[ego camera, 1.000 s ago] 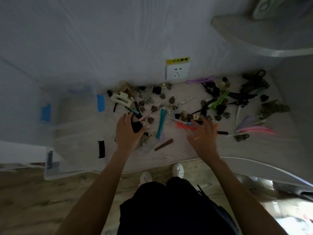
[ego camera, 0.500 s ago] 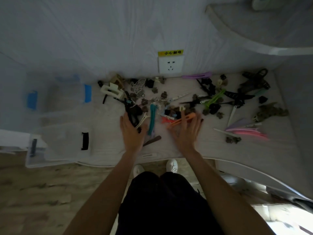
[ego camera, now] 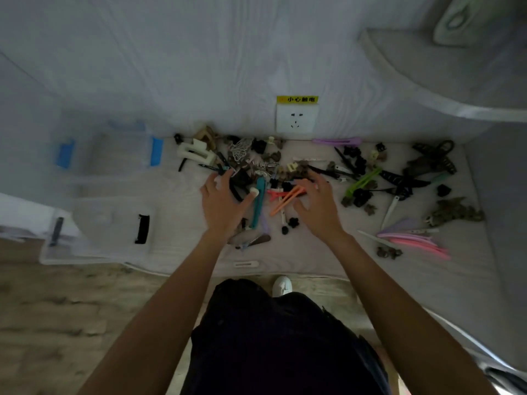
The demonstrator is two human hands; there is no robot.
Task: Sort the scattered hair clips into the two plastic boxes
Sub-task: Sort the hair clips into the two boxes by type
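Hair clips of many colours lie scattered over the pale table (ego camera: pixel 182 252). My left hand (ego camera: pixel 224 202) curls around a black clip (ego camera: pixel 236 189) in the middle of the pile, beside a long teal clip (ego camera: pixel 258 203). Between thumb and fingers my right hand (ego camera: pixel 316 205) pinches an orange clip (ego camera: pixel 286 200), just above a red clip (ego camera: pixel 275 193). Two clear plastic boxes stand at the left. The far box (ego camera: pixel 125 151) has blue latches. The near box (ego camera: pixel 105 223) holds one black clip (ego camera: pixel 142 228).
A white claw clip (ego camera: pixel 195 155) lies near the far box. A green clip (ego camera: pixel 362 182) and pink clips (ego camera: pixel 413 240) lie to the right. A wall socket (ego camera: pixel 296 118) sits behind the pile. A curved shelf (ego camera: pixel 445 89) overhangs the right side.
Both hands have come together over the middle of the pile. The right hand has picked up the orange clip and drawn it inward; the left hand still has the black clip.
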